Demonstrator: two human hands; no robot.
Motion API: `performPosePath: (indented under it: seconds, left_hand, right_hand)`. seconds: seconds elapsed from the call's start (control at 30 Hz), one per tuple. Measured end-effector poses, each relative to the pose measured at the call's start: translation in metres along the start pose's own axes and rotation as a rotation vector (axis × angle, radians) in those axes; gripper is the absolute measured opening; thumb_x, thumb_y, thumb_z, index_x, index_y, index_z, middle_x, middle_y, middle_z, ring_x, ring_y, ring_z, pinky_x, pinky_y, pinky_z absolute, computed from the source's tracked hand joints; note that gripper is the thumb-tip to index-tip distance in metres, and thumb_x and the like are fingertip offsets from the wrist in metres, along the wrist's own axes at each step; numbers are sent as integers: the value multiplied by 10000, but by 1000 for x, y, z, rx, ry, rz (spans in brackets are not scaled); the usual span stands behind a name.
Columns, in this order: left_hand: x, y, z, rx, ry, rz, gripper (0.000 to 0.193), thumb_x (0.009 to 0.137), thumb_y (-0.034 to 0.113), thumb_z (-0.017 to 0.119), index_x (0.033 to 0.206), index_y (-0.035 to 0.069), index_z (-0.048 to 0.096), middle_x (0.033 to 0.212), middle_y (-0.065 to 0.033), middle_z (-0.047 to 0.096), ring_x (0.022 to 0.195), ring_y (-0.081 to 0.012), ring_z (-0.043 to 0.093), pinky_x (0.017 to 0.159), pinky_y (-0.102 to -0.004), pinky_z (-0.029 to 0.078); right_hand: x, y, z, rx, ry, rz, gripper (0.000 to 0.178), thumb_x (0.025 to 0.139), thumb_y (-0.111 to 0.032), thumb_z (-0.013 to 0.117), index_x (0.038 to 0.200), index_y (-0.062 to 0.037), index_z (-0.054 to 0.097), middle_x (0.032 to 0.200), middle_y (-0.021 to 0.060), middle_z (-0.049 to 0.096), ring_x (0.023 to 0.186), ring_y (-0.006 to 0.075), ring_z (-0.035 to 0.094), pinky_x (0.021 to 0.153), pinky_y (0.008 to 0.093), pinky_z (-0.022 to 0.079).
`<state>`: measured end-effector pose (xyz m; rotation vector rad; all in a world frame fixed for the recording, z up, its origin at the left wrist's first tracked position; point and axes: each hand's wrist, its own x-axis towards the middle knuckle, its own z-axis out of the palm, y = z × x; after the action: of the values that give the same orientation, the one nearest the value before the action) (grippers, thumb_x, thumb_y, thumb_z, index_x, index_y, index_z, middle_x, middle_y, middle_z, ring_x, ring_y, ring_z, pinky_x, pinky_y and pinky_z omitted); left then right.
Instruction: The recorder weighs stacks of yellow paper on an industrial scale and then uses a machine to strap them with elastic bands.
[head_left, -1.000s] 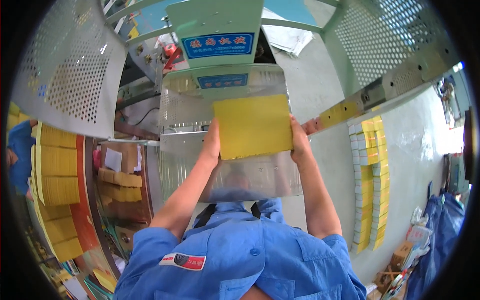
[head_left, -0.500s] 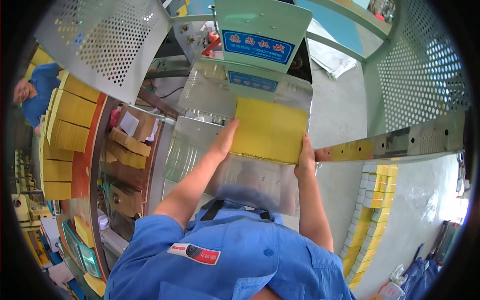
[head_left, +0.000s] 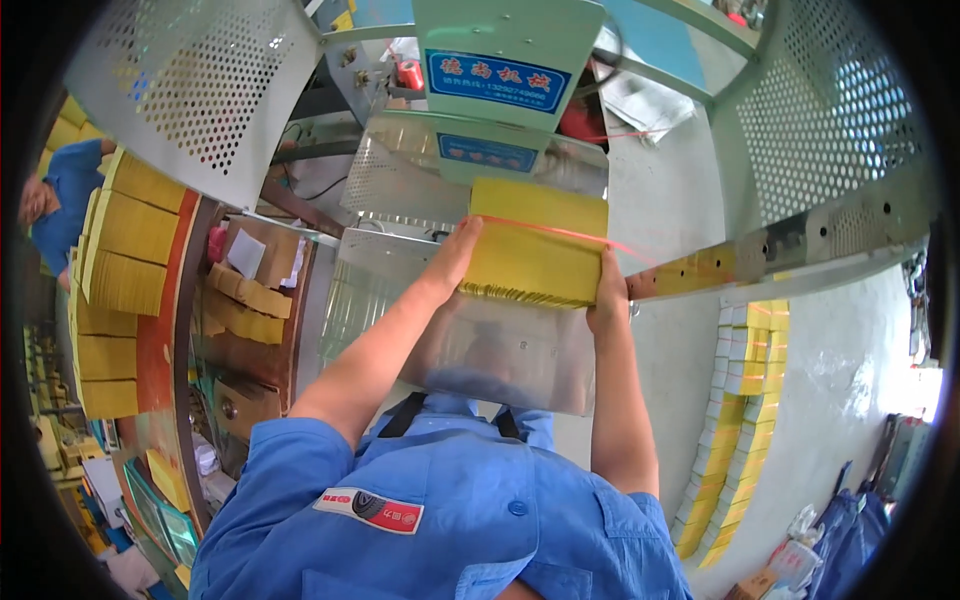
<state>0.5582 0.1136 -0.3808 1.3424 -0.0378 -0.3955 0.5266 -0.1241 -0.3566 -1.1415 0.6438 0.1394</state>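
Note:
A stack of yellow-covered booklets or sheets (head_left: 533,262) lies on a shiny metal machine table (head_left: 500,350) in front of me. My left hand (head_left: 457,262) grips its left side and my right hand (head_left: 607,297) presses on its right side. A thin red strap (head_left: 548,229) runs over the top of the stack and on past its right edge. Just beyond the stack rises the machine's pale green housing (head_left: 508,28) with a blue label plate. Most of the fingertips are hidden behind the stack's sides.
Perforated guard panels (head_left: 190,90) flank the machine, and a metal bar (head_left: 780,248) juts in from the right. Strapped yellow-and-white bundles (head_left: 735,400) stand in columns on the right floor. Yellow stacks (head_left: 130,270) fill a left bench, where another person (head_left: 70,200) is.
A red strap now crosses the stack, where none was visible before. The machine's upper parts and the stack sit slightly left and higher in view. Both hands keep their hold.

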Motion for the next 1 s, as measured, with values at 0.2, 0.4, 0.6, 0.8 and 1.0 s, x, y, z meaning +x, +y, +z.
performPosePath:
  seconds: [0.2,0.4,0.6,0.8,1.0]
  left_hand:
    - [1,8,2,23,-63,-98,654,1002,546,392,1399,29,448,1404,-71,484,1288,-181,445,1084,-330,329]
    - [8,1,4,25,-43,-115,630,1001,526,401,1385,30,472,1385,-82,512,1280,-183,460,1080,-325,336]
    - [16,-4,12,-40,91,-151,594,999,495,412,1374,40,488,1363,-81,533,1261,-178,477,1067,-318,350]
    - [5,1,22,-5,79,-143,612,991,505,428,1396,47,456,1372,-74,523,1259,-166,476,1058,-315,358]
    - [-42,-32,-7,169,349,-45,570,993,492,430,1238,-2,573,1210,-99,620,1129,-187,561,971,-327,424]
  right_hand:
    - [18,17,-17,77,-177,-33,472,1025,-392,370,1375,-91,466,1325,47,522,1225,182,476,1049,338,369]
    - [13,10,-11,54,-136,0,483,1022,-414,385,1360,-85,486,1316,49,532,1222,184,481,1047,342,369]
    - [14,15,-11,64,-104,16,501,1001,-449,400,1327,-88,517,1281,63,560,1199,193,504,1034,337,374]
    - [29,30,-23,160,-153,3,477,997,-433,447,1310,-84,528,1293,45,553,1215,178,491,1042,315,356]
    - [16,33,-19,7,-408,-38,564,1004,-434,416,1439,-77,387,1416,66,448,1318,182,395,1086,309,301]
